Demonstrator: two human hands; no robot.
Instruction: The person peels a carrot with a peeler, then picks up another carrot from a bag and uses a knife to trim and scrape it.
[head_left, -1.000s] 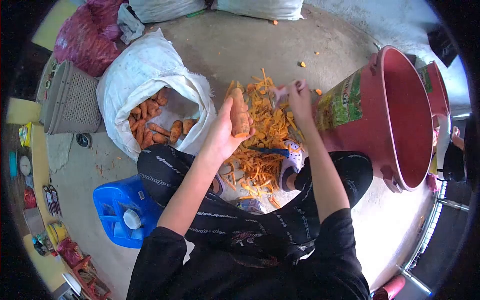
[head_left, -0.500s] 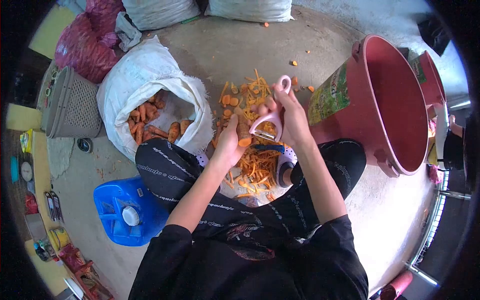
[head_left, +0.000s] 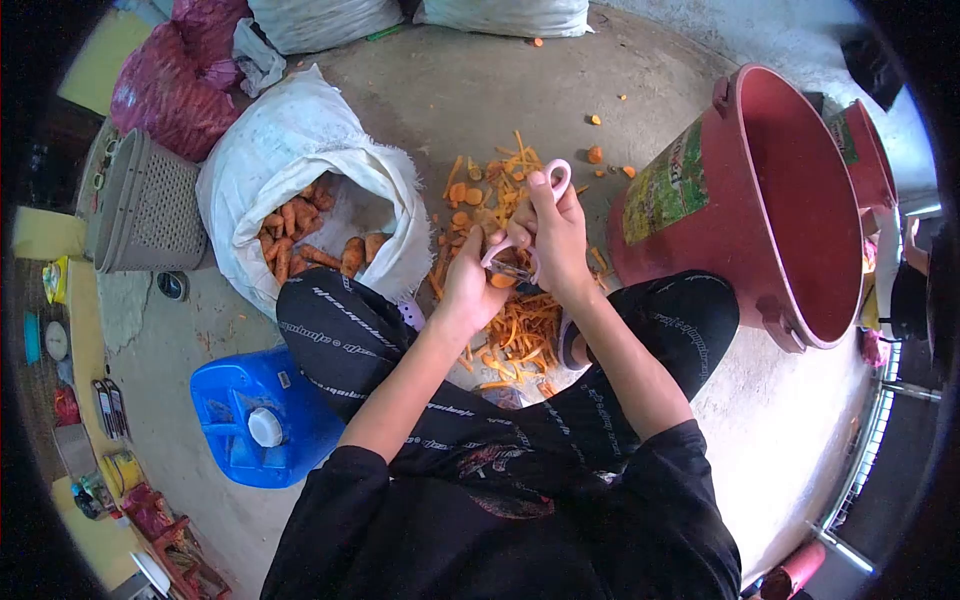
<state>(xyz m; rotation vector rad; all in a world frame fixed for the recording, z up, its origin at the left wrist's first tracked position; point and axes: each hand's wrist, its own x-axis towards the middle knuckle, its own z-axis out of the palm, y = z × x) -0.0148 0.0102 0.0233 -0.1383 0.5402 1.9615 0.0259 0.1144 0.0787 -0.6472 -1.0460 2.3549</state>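
1. Head view: your left grip (head_left: 476, 288) holds the carrot (head_left: 502, 281), right of the white sack (head_left: 290, 130), over the peelings (head_left: 527, 335).
2. Your right grip (head_left: 559, 236) clasps the peeler (head_left: 493, 252).
3. Best use light, even strokes, clear of your left grip.

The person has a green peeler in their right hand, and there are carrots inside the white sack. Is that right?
Not quite: the peeler is pink, not green, as the head view shows. The rest is right: it is in the person's right hand, and there are carrots inside the white sack.
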